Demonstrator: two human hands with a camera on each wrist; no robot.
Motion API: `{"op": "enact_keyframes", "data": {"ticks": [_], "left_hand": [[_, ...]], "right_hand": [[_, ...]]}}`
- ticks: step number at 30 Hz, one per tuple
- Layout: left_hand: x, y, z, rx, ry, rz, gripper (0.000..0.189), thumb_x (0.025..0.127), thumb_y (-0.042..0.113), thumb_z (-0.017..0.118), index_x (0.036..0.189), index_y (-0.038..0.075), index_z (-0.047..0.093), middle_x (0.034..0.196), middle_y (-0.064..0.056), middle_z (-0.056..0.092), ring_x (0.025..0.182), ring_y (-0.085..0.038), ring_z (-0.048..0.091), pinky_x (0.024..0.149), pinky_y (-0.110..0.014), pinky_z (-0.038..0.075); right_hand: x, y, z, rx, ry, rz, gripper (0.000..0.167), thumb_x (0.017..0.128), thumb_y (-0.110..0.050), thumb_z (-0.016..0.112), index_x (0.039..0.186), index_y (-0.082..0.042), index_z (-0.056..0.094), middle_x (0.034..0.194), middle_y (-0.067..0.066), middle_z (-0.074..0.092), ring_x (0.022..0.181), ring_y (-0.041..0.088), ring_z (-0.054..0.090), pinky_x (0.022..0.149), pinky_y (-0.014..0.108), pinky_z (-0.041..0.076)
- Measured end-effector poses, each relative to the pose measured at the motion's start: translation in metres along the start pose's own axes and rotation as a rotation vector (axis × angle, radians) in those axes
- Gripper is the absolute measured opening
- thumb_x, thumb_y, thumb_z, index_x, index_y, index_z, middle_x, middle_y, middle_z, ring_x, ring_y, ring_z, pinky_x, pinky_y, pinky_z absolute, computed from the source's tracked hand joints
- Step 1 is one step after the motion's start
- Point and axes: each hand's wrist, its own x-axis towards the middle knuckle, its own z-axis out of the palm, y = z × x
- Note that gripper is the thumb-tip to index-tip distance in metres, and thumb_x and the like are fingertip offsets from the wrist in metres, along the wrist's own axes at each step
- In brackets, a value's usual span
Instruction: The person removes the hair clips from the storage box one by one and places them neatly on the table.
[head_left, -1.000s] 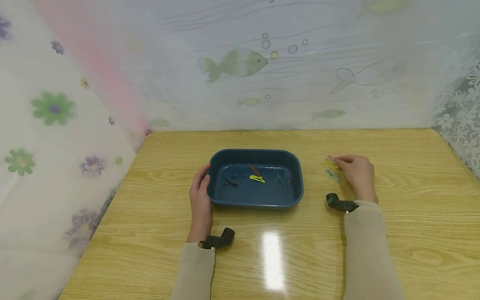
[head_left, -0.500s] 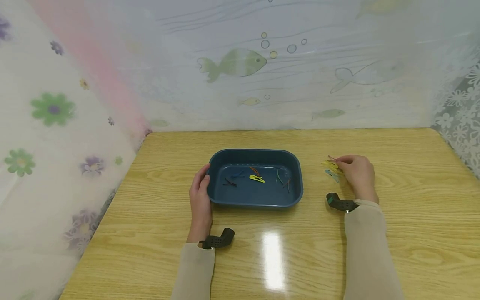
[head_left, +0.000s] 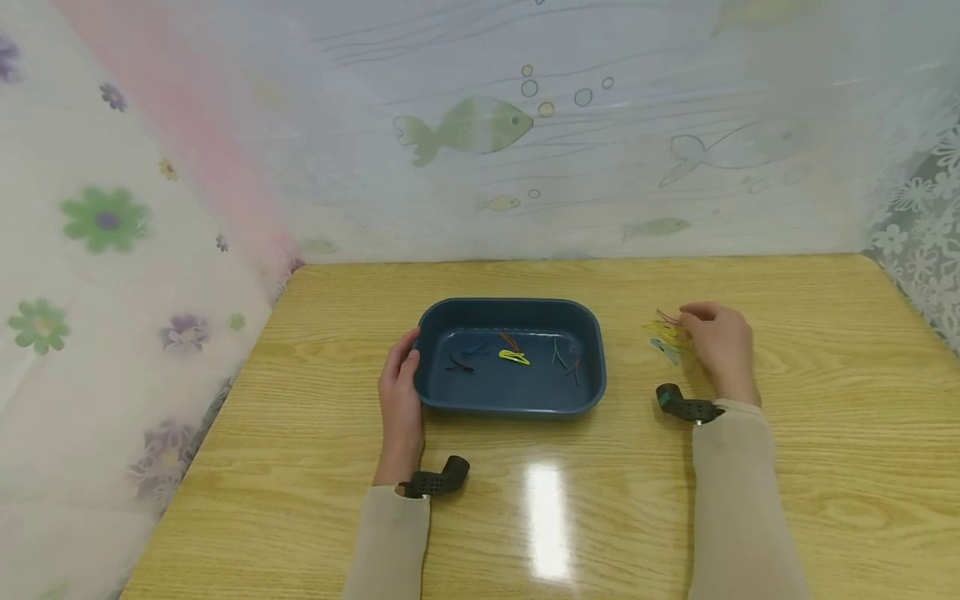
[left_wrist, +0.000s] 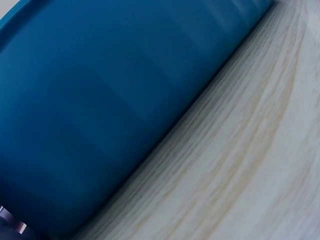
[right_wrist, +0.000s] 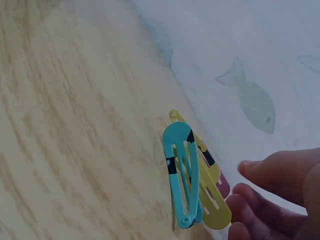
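Note:
A dark blue plastic basin [head_left: 510,410] sits on the table, several coloured snap hair clips lying apart on its floor, among them a bright yellow clip [head_left: 513,357]. My left hand [head_left: 400,392] rests against the basin's left outer wall, fingers and thumb at the rim; the left wrist view shows only the wall and table. Right of the basin, my right hand [head_left: 720,346] is beside a small pile: a turquoise clip [right_wrist: 181,200], a yellow clip [right_wrist: 218,216] and a pink clip [right_wrist: 224,186]. Its thumb [right_wrist: 270,167] stands apart from the fingers, nothing between them.
The wood-grain table [head_left: 300,500] reaches back to a fish-printed curtain [head_left: 600,183]. A flower-printed curtain [head_left: 97,333] hangs along the left side. Black wrist cameras, such as the left camera [head_left: 442,477], stick out inward from both wrists.
My right hand has moved slightly right and back from the pile, its fingertips withdrawing from the pink clip, which stays with the others. The left hand and basin hold still.

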Motion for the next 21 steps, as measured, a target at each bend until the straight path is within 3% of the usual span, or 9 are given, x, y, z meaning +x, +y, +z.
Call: {"op": "enact_keyframes", "data": {"ticks": [6, 16, 21], "left_hand": [[-0.001, 0.0, 0.0, 0.002, -0.005, 0.001, 0.031, 0.095, 0.021, 0.041, 0.124, 0.019, 0.052, 0.127, 0.008, 0.046, 0.122, -0.004, 0.034, 0.101, -0.027, 0.025], [-0.001, 0.001, -0.001, 0.015, -0.008, -0.007, 0.031, 0.095, 0.021, 0.041, 0.124, 0.02, 0.052, 0.127, 0.009, 0.046, 0.121, -0.004, 0.034, 0.101, -0.026, 0.025], [-0.006, 0.015, 0.003, 0.03, -0.009, -0.016, 0.033, 0.096, 0.014, 0.038, 0.127, 0.011, 0.049, 0.13, 0.002, 0.045, 0.123, -0.008, 0.034, 0.101, -0.028, 0.025]], "right_hand": [[-0.001, -0.002, -0.001, 0.091, 0.044, 0.011, 0.045, 0.092, -0.039, 0.037, 0.12, -0.009, 0.056, 0.114, 0.013, 0.054, 0.089, 0.023, 0.05, 0.061, 0.028, 0.04], [0.0, -0.007, 0.001, 0.166, -0.015, -0.022, 0.046, 0.092, -0.04, 0.038, 0.12, -0.008, 0.055, 0.105, 0.011, 0.059, 0.085, 0.013, 0.058, 0.066, 0.02, 0.048], [-0.001, -0.01, 0.002, 0.178, -0.021, -0.049, 0.045, 0.092, -0.04, 0.039, 0.119, -0.007, 0.055, 0.104, 0.011, 0.059, 0.086, 0.016, 0.058, 0.067, 0.02, 0.049]]}}
